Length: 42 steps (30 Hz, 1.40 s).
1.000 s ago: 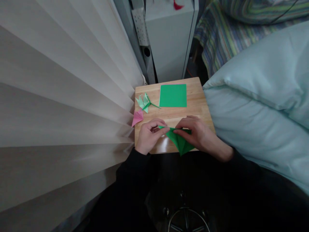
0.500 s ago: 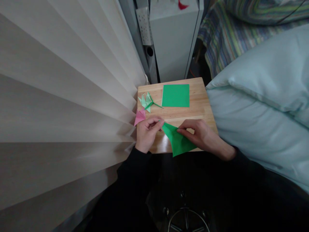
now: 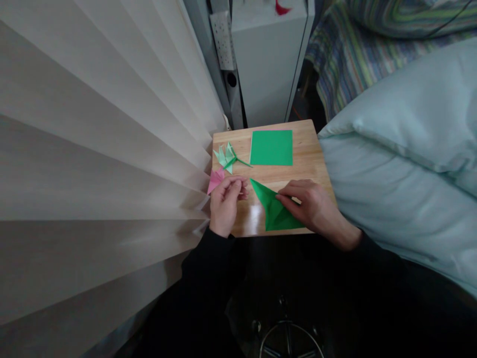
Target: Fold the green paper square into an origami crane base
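My right hand (image 3: 307, 201) pinches the upper edge of a folded sheet of green origami paper (image 3: 274, 209) between thumb and fingers. The paper is creased, and its sharp corner points up and left, while its lower edge lies near the front edge of the small wooden table. Just left of that corner, my left hand (image 3: 226, 201) is empty, its fingers loosely bent and a little apart, not touching the paper. Beside the left hand, a pink folded paper (image 3: 216, 178) is partly covered by it.
A flat green square sheet (image 3: 271, 147) lies toward the back of the wooden table (image 3: 305, 144). Left of it rests a light-green folded paper piece with a dark-green stem (image 3: 228, 157). A pleated curtain (image 3: 149, 149) borders the left, pale bedding (image 3: 391, 149) the right, a white cabinet (image 3: 268, 69) the back.
My left hand has let go of the green paper's corner and moved slightly left. The paper's lower point has risen and shifted back, with my right hand still pinching it.
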{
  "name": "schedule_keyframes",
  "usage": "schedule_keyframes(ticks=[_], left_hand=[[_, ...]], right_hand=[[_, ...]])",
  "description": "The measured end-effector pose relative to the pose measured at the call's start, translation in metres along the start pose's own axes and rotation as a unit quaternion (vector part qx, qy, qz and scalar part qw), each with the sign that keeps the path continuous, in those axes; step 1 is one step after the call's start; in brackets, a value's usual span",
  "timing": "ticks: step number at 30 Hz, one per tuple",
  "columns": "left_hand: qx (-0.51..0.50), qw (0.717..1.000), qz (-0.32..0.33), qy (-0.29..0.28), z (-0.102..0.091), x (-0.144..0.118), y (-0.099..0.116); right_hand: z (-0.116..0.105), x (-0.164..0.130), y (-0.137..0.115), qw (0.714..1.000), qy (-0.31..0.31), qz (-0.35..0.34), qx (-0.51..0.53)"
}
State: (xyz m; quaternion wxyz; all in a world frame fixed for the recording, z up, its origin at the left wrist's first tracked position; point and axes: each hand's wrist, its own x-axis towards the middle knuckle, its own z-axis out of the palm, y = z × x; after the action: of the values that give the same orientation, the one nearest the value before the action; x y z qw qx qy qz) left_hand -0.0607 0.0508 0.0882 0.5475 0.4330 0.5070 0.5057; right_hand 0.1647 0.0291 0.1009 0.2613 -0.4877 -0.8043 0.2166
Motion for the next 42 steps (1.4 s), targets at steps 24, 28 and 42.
schedule_keyframes(ticks=[24,28,42], left_hand=[[0.079,0.995,0.008,-0.055,0.008,-0.002,-0.001],[0.028,0.998,-0.024,-0.059,0.008,-0.004,0.0],[0.076,0.992,-0.018,-0.099,0.02,-0.012,0.005]], right_hand=[[0.006,-0.001,-0.009,0.997,-0.055,-0.002,0.062],[0.005,0.0,-0.013,0.991,-0.068,0.033,0.108],[0.005,0.004,-0.032,0.923,-0.098,0.201,0.313]])
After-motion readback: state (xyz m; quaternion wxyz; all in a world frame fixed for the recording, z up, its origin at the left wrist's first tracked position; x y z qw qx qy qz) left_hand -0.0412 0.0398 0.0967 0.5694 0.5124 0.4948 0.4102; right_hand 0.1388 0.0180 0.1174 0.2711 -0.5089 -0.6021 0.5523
